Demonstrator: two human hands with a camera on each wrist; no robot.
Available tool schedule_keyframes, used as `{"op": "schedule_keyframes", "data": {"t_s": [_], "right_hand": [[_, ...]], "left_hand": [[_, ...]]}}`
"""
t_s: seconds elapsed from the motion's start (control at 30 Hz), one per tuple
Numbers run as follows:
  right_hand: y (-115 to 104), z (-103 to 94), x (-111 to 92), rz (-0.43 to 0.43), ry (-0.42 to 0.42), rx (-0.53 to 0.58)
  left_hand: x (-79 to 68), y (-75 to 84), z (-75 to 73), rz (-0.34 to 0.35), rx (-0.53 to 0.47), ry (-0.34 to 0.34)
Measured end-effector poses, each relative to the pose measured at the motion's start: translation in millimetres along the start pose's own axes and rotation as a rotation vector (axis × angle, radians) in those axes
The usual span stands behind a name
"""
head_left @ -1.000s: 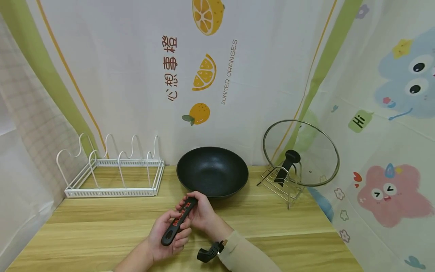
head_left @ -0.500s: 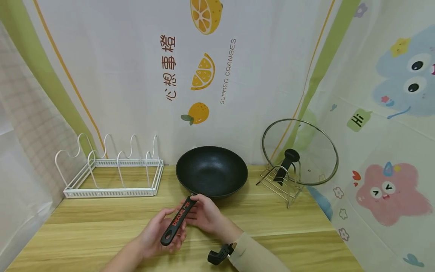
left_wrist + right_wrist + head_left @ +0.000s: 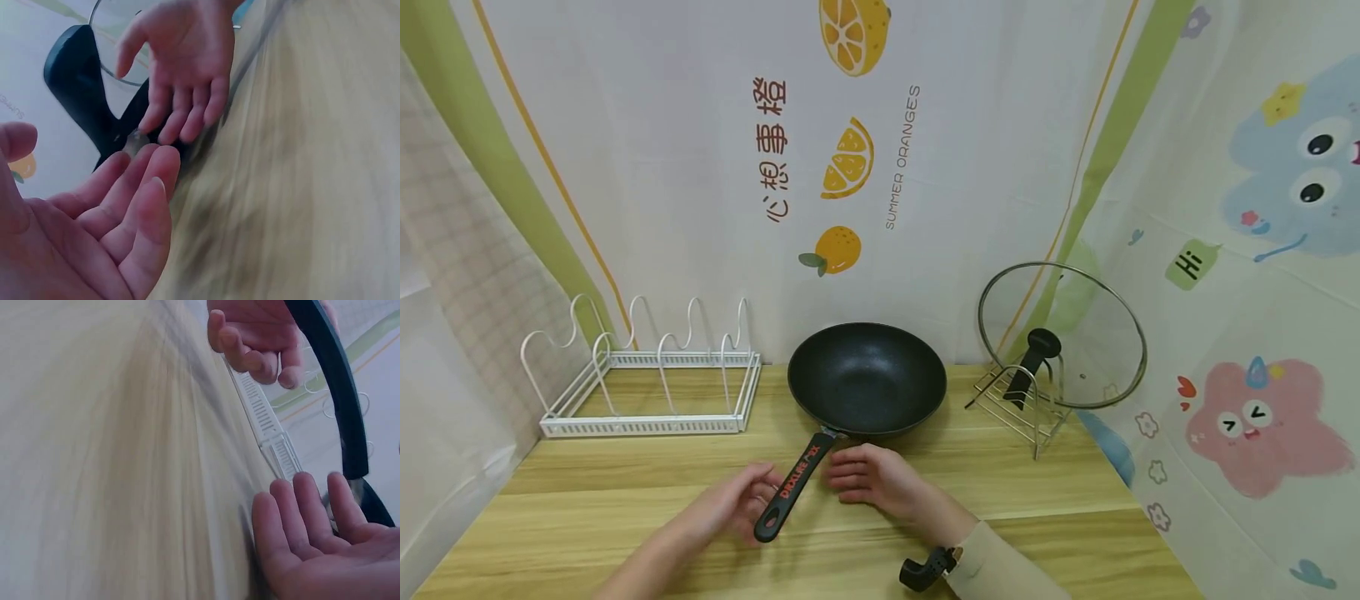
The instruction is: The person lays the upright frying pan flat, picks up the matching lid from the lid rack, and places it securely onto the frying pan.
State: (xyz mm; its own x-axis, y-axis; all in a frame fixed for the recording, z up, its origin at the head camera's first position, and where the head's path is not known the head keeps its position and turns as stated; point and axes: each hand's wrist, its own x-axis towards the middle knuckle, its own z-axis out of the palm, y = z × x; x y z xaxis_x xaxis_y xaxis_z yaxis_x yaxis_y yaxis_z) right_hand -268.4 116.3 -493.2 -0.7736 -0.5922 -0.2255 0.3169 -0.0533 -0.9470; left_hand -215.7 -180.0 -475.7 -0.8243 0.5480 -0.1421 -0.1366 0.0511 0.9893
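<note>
A black wok (image 3: 867, 379) sits on the wooden table, its long handle (image 3: 793, 487) with red lettering slanting toward the front left. My left hand (image 3: 741, 504) is just left of the handle, fingers loosely bent and partly hidden behind it. To the handle's right is my right hand (image 3: 880, 482), below the wok's rim, palm turned inward and fingers relaxed. Neither hand grips anything. In the right wrist view the handle (image 3: 337, 387) rises between my left hand (image 3: 259, 337) and my right hand (image 3: 312, 544). Relaxed fingers of both hands also show in the left wrist view.
On the left stands a white wire rack (image 3: 647, 425) with several curved dividers. A glass lid (image 3: 1097, 350) with a black knob leans in a small metal stand (image 3: 1037, 417) at the right. Printed cloth (image 3: 700, 208) hangs behind the table (image 3: 587, 517).
Both hands have let go of the wok's handle and moved apart, left hand to the left, right hand to the right. The wok has stayed in place.
</note>
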Motion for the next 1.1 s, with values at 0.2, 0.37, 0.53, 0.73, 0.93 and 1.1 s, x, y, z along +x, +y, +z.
{"op": "schedule_keyframes", "data": {"t_s": [0.2, 0.37, 0.53, 0.73, 0.93, 1.1], "right_hand": [[-5.6, -17.4, -19.2, -0.03, -0.058, -0.024], [-11.3, -32.6, -40.5, -0.054, -0.069, -0.016], [-19.8, -45.2, -59.2, -0.071, -0.047, -0.066], [-37.4, -63.1, -74.7, -0.149, -0.04, -0.121], [-56.1, -83.6, -79.5, -0.213, 0.064, -0.17], [-68.2, -103.1, -75.7, -0.254, 0.22, -0.238]], "left_hand": [[-2.4, 7.1, -1.1, 0.069, 0.162, 0.116], [-5.3, 10.0, -2.3, 0.116, 0.234, 0.142], [-10.5, 14.6, -0.9, 0.204, 0.272, 0.157], [-12.7, 19.6, 3.1, 0.27, 0.279, 0.175], [-12.7, 20.3, 7.9, 0.233, 0.311, 0.172], [-10.1, 15.9, 11.6, 0.194, 0.297, 0.135]]}}
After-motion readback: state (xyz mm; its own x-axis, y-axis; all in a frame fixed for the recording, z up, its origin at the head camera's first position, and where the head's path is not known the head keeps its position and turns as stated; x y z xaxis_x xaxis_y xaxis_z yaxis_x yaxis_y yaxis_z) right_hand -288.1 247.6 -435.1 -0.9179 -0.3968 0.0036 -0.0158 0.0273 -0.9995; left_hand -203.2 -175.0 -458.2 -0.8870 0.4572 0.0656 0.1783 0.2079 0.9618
